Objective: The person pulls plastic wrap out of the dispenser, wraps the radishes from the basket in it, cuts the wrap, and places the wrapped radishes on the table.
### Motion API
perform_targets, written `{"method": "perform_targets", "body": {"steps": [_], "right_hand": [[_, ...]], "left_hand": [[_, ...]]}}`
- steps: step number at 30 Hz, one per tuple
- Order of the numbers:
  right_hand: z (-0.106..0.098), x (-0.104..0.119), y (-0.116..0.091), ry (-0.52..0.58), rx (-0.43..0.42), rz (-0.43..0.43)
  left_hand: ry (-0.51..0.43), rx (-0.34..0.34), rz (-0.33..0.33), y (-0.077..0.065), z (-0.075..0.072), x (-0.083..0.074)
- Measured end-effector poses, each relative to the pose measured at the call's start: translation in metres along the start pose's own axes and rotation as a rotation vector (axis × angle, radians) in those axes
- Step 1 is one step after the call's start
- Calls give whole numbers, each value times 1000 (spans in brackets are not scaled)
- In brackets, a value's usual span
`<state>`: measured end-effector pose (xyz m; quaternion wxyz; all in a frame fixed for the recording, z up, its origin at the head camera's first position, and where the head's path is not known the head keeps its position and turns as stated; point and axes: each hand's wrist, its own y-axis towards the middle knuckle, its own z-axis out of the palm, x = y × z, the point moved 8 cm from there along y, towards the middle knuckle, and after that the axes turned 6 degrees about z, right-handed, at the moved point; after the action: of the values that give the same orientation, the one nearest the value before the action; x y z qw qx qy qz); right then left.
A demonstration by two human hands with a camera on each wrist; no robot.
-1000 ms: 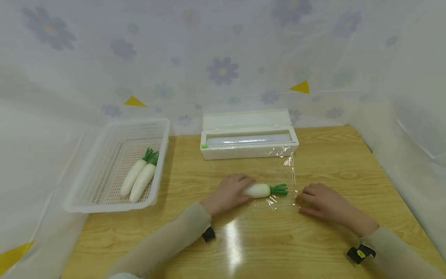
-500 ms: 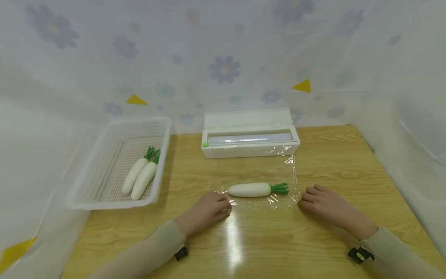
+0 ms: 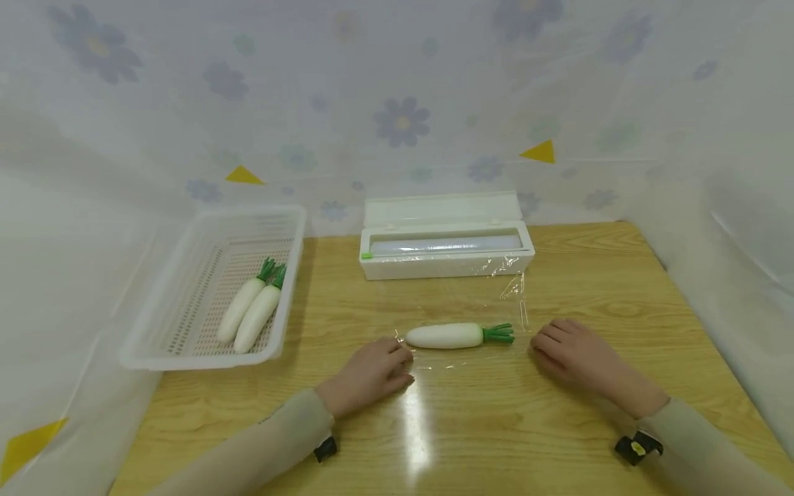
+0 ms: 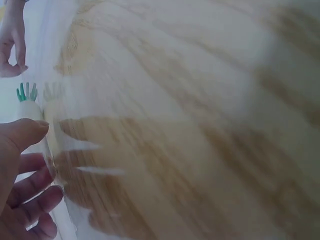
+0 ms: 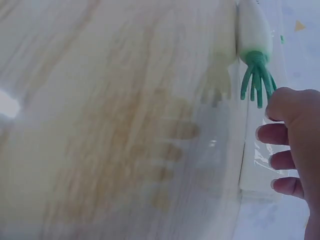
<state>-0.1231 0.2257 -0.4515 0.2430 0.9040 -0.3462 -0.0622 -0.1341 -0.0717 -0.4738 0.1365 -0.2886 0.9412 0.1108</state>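
Note:
A white radish (image 3: 445, 336) with green stalks lies sideways on a sheet of clear plastic wrap (image 3: 446, 296) on the wooden table. Just below its pointed end is my left hand (image 3: 372, 372), fingertips at the wrap's near left corner. In the left wrist view its thumb (image 4: 30, 132) stands apart from the loosely bent fingers. My right hand (image 3: 573, 355) rests low over the table, right of the green stalks and beside the wrap's edge. The right wrist view has a gap between its thumb and relaxed fingers (image 5: 274, 134). Neither hand visibly holds anything.
Behind the radish stands a white wrap dispenser (image 3: 446, 267), its lid raised, with a roll inside and film running out over its front. At left, a white plastic basket (image 3: 133, 355) contains two more radishes (image 3: 238, 310). A flowered curtain (image 3: 310, 89) hangs behind.
My left hand has let go of the radish and shifted left and nearer to the wrap's corner. The right hand has barely moved; its fingers lifted slightly. The wrap's near edge lies flatter.

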Motion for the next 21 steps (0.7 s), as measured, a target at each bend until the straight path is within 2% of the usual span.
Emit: {"method": "perform_targets", "body": {"steps": [5, 12, 17, 21], "right_hand": [[-8, -4, 3, 27, -55, 34], [-5, -12, 2, 47, -10, 112], [-2, -19, 3, 59, -7, 146], [1, -23, 5, 50, 13, 165]], "left_hand": [[58, -63, -4, 0, -1, -1], [102, -166, 2, 1, -11, 0], [69, -251, -1, 8, -24, 6], [4, -263, -56, 13, -30, 16]]}}
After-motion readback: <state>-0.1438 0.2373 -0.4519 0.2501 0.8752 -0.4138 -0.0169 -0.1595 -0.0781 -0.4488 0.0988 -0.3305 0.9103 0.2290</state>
